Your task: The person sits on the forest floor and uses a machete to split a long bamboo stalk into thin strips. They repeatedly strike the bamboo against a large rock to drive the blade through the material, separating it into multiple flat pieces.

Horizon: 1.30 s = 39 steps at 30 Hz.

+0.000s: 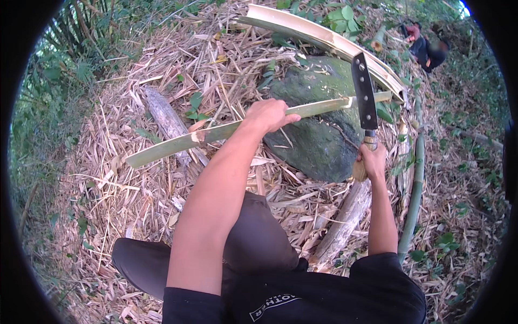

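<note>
A long split bamboo strip (221,131) slants up to the right, its far part lying over a dark mossy rock (318,146). My left hand (267,115) is closed round the strip near its middle, just left of the rock. In my right hand (372,161) is a machete (364,92), gripped by its wooden handle. Its broad dark blade, with several round holes or spots along it, points up and away. In this view the blade overlaps the strip's right end; whether they touch I cannot tell.
A large split bamboo half (324,36) lies behind the rock. A green bamboo pole (417,183) runs along the right. Weathered logs (343,221) lie among dry leaves and bamboo litter. Another person (429,53) is at the far upper right, near a cut bamboo end (378,40).
</note>
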{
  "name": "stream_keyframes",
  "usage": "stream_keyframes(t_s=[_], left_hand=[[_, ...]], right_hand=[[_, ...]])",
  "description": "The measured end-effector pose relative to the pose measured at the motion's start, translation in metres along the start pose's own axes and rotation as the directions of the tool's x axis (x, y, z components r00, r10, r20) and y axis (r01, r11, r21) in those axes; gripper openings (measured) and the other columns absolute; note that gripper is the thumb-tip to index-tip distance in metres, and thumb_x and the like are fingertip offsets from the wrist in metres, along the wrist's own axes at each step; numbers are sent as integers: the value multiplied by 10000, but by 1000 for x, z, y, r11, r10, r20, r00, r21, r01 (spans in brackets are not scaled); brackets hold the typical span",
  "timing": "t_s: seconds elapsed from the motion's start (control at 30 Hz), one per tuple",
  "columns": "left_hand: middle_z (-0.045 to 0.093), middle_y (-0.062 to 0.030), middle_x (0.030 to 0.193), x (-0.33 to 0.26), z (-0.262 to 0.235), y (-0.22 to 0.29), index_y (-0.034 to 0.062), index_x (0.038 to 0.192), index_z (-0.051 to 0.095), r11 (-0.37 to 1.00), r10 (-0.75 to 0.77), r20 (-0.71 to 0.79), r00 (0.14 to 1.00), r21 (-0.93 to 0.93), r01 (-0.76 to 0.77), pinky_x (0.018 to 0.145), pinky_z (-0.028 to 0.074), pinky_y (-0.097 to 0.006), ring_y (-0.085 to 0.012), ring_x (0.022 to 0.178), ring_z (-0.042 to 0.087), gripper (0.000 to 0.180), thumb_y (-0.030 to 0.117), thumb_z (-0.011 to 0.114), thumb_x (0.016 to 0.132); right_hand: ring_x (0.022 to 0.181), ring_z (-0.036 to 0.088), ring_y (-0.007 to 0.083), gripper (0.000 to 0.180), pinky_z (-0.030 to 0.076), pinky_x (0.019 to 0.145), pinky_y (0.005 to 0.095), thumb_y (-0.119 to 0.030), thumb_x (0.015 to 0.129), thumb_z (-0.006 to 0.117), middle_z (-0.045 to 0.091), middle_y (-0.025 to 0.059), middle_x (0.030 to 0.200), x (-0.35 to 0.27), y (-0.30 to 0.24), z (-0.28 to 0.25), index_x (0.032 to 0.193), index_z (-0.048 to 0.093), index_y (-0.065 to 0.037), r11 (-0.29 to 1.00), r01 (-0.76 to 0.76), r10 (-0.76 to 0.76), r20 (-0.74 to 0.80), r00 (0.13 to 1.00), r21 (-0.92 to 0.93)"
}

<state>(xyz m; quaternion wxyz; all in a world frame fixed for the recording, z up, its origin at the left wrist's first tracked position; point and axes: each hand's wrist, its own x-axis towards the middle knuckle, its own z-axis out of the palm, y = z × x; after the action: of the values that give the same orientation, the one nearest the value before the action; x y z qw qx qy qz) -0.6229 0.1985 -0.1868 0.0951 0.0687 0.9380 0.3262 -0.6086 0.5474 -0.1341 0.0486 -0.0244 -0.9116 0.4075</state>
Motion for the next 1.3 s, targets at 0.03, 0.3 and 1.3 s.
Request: stream_keyframes(t_s=[0.03,0.3,1.3], left_hand=[[742,-166,950,-2,-5,5,60,983,754,1000,-8,-22,1000,8,8,872,542,-477,-360,971,701,602,634,579,932],[625,-94,563,6,-3,-26,-13,1013,691,929,-47,216,975,-350,122,535,550,-344,-190,480,650,682,656,575,941],[647,-104,570,-590,9,-122,125,850,692,400,-703,-543,459,231,887,544,545,-416,-297,491,646,523,621,555,945]], right_hand=[[520,585,154,91,482,529,312,-85,800,619,607,58,635,-4,-16,-1,847,596,-11,994,38,-42,-40,998,-101],[536,590,148,155,490,550,338,-140,794,641,602,56,596,-11,-16,7,861,644,-1,973,81,-116,-154,981,-214],[869,677,308,503,508,892,486,-523,838,732,701,132,913,-105,-304,459,1140,690,-123,-32,866,-348,806,-478,500]])
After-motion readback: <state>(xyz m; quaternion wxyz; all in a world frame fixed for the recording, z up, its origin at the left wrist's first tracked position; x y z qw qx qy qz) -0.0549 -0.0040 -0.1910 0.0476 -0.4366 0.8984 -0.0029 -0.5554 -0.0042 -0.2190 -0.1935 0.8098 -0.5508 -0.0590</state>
